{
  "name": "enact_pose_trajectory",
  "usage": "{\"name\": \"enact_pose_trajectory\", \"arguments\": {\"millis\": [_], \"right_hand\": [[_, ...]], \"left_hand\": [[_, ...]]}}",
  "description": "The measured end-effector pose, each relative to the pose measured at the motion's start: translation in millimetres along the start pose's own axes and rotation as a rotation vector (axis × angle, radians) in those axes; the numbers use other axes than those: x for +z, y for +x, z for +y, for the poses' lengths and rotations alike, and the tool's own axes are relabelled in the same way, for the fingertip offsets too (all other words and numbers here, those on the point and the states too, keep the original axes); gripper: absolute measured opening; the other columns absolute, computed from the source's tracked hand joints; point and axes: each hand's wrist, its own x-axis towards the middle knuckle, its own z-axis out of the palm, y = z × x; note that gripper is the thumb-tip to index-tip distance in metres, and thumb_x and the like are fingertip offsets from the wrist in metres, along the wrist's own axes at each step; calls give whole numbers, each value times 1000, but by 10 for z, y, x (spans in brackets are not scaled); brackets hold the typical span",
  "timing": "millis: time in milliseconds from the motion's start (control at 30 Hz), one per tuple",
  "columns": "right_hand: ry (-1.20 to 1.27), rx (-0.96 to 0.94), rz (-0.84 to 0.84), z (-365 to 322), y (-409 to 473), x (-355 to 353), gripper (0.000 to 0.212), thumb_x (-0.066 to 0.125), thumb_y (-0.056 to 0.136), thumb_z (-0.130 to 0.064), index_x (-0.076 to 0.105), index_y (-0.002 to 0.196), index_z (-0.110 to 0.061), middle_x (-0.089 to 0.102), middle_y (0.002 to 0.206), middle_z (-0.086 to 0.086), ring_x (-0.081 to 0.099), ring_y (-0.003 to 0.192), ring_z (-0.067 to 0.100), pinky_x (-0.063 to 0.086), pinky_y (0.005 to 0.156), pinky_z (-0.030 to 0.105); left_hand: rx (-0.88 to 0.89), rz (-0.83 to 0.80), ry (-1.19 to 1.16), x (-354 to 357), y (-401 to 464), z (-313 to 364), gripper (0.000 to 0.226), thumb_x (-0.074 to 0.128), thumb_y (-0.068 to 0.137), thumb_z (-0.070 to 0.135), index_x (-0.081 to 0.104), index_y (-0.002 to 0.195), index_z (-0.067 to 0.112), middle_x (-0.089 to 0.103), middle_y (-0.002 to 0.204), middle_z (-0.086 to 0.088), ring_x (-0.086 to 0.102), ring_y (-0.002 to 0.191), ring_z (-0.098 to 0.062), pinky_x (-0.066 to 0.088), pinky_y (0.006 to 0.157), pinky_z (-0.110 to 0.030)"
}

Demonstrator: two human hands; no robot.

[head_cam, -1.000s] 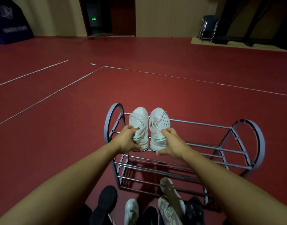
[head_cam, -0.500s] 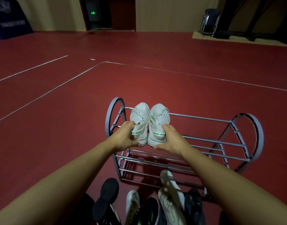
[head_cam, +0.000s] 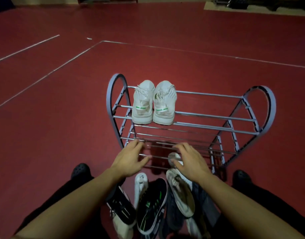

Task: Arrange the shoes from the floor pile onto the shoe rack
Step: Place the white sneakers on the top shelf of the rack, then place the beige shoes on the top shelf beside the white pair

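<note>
The white pair sat on the rack top at 12 o'clock. Both hands, left and right, hung empty, fingers spread, above the pile at 6 o'clock. Best to grab a matching pair, perhaps the black-green one.

I count two white sneakers side by side on the top tier of one metal shoe rack, which has three tiers of bars as far as I can tell. In the floor pile in front of me I can make out about six shoes: roughly three white ones and three dark ones, one with green marks, though they overlap and the exact number is unclear. My two hands, left hand and right hand, hover empty over them, and I wear two black clogs.
</note>
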Motion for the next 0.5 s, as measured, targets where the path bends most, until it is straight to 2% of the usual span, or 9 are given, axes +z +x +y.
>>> {"name": "enact_pose_trajectory", "arguments": {"millis": [167, 233, 400, 500], "right_hand": [[-35, 189, -307, 428, -327, 457, 63, 52, 90, -60, 36, 143, -29, 43, 142, -2, 49, 125, 23, 46, 97, 38], [-1, 261, -405, 601, -436, 620, 67, 55, 88, -60, 34, 145, -29, 41, 145, -1, 49, 126, 24, 47, 98, 40], [92, 380, -499, 1034, -649, 1086, 69, 62, 84, -55, 40, 142, -25, 46, 139, 3, 53, 121, 22, 47, 93, 36], [159, 428, -535, 1257, -725, 1354, 61, 67, 83, -48, 49, 135, -20, 52, 132, 6, 54, 118, 26, 46, 91, 35]], "left_hand": [[-50, -260, 25, 605, -170, -54, 63, 49, 92, 66, 48, 137, 23, 47, 133, 2, 50, 121, -20, 45, 101, -35], [-100, -339, 9, 837, -180, -77, 67, 49, 92, 67, 45, 142, 22, 44, 140, 1, 47, 128, -21, 42, 106, -36], [-209, -473, -52, 1407, -130, -104, 68, 52, 92, 66, 43, 145, 23, 42, 144, 1, 45, 131, -24, 41, 108, -41], [-266, -532, -77, 1771, -60, -136, 68, 53, 91, 66, 44, 143, 23, 44, 143, -1, 43, 133, -26, 41, 109, -43]]}}
